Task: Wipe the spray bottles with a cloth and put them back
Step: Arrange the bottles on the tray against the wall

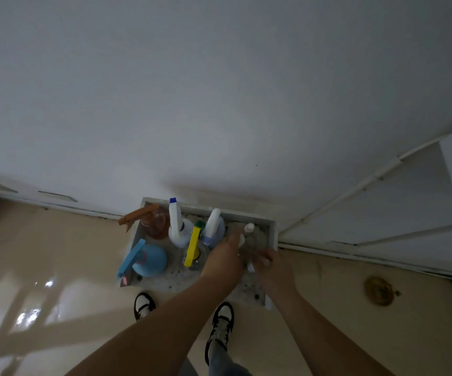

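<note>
A grey speckled tray stands on the floor against the wall and holds several spray bottles: an orange one, a white one with a blue tip, a pale lilac one, a blue one and a yellow-and-green trigger. At the tray's right end a clear bottle with a white cap stands upright. My left hand wraps it from the left. My right hand curls at its lower part from the right; a small white bit shows by those fingers, too blurred to identify.
The tray sits in a corner: a white wall behind it and a white panelled door to the right. My two shoes stand close to the tray's near edge. A round brass floor drain lies on the right. The glossy beige floor stretches left.
</note>
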`<move>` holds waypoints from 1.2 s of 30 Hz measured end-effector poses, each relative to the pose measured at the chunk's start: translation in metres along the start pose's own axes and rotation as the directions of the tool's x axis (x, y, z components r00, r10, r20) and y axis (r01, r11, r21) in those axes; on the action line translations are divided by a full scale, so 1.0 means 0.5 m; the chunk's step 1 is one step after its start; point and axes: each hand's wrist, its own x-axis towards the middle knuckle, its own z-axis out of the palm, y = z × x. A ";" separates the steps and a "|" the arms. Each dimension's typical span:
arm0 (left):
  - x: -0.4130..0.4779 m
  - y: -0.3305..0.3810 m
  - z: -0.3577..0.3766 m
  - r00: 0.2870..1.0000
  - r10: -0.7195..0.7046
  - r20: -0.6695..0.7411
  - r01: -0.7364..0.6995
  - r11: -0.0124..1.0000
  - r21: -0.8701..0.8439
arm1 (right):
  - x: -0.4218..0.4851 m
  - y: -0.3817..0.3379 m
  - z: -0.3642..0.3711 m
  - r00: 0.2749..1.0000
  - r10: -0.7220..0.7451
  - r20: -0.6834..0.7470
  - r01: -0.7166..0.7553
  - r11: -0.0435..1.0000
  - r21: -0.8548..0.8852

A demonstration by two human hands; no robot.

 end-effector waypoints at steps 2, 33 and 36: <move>-0.012 0.009 -0.010 1.000 0.014 -0.010 -0.014 1.000 0.007 | -0.006 -0.007 -0.003 1.000 -0.008 0.011 0.008 1.000 -0.021; -0.010 -0.195 -0.499 0.985 0.154 0.076 -0.167 0.962 0.218 | -0.061 -0.441 0.187 0.985 -0.168 -0.024 0.162 0.973 -0.161; 0.013 -0.192 -0.500 0.994 0.091 0.056 -0.103 0.957 0.272 | -0.051 -0.454 0.198 0.991 -0.100 0.087 0.124 0.933 -0.339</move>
